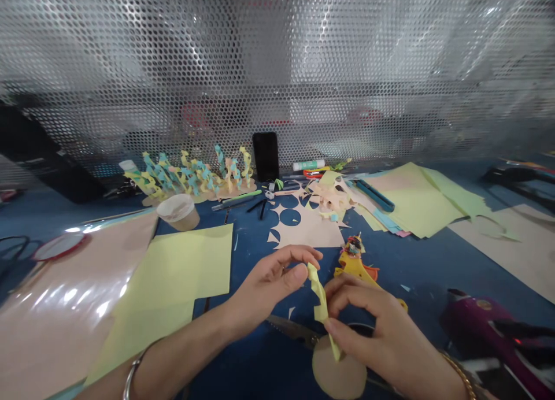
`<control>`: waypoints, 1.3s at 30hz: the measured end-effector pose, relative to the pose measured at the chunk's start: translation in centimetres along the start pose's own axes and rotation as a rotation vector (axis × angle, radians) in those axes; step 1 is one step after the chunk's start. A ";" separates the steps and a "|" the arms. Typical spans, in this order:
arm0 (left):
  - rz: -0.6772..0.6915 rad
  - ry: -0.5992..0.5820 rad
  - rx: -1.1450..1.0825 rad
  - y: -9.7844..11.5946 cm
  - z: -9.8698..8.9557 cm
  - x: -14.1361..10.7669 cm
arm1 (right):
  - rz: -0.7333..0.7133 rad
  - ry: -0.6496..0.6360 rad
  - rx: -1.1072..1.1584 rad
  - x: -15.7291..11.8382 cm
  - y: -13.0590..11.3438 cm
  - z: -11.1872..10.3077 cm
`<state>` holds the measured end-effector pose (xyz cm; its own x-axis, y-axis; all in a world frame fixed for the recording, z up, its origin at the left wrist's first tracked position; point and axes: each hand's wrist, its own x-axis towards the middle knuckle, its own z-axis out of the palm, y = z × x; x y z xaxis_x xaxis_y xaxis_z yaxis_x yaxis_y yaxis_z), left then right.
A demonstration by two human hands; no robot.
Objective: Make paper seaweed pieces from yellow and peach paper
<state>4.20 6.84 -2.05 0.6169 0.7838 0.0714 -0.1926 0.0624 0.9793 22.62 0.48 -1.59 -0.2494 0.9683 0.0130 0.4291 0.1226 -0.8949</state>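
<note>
A narrow, twisted yellow paper piece (321,310) stands slightly tilted between my hands. My left hand (277,278) has thumb and fingers pinched at its top end. My right hand (373,325) grips its lower part between thumb and fingers. Below the strip lies a round beige disc (339,368), partly over a pair of scissors (295,330). Just beyond my right hand is a yellow tool (358,266) with an orange part.
Curled yellow and blue paper pieces (195,174) stand at the back left, near a white cup (178,211). A phone (266,156) leans on the perforated metal wall. Yellow sheets (195,255) lie left, cut scraps (307,223) centrally, a purple glue gun (489,330) right.
</note>
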 end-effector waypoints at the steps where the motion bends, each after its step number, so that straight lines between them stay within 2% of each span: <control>1: 0.001 0.001 -0.009 0.0 0.0 0.0 | 0.006 -0.009 0.012 0.0 0.1 0.0; 13: -0.091 0.012 -0.079 0.1 0.3 -0.1 | 0.030 -0.060 0.073 0.0 -0.3 0.0; 39: -0.143 0.025 -0.157 -0.1 0.5 -0.2 | 0.032 -0.067 0.048 -0.1 -0.3 0.0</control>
<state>4.47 6.38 -2.05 0.6279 0.7748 -0.0732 -0.2217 0.2683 0.9375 22.55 0.30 -1.36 -0.2941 0.9547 -0.0445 0.3960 0.0793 -0.9148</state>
